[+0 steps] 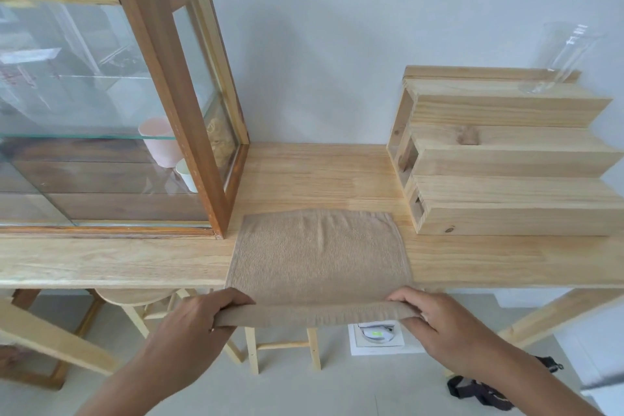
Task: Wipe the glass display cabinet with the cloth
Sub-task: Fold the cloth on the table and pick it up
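Soft tan cloth [319, 253] — rectangular, near edge pinched by both hands

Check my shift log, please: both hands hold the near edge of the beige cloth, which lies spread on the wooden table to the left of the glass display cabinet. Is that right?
Not quite. The head view shows the cloth to the right of the glass display cabinet, not the left. The rest holds: the left hand and right hand hold its near edge, and it lies spread on the wooden table.

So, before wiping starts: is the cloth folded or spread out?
Mostly spread: the cloth lies flat on the table, near edge pinched by left hand and right hand.
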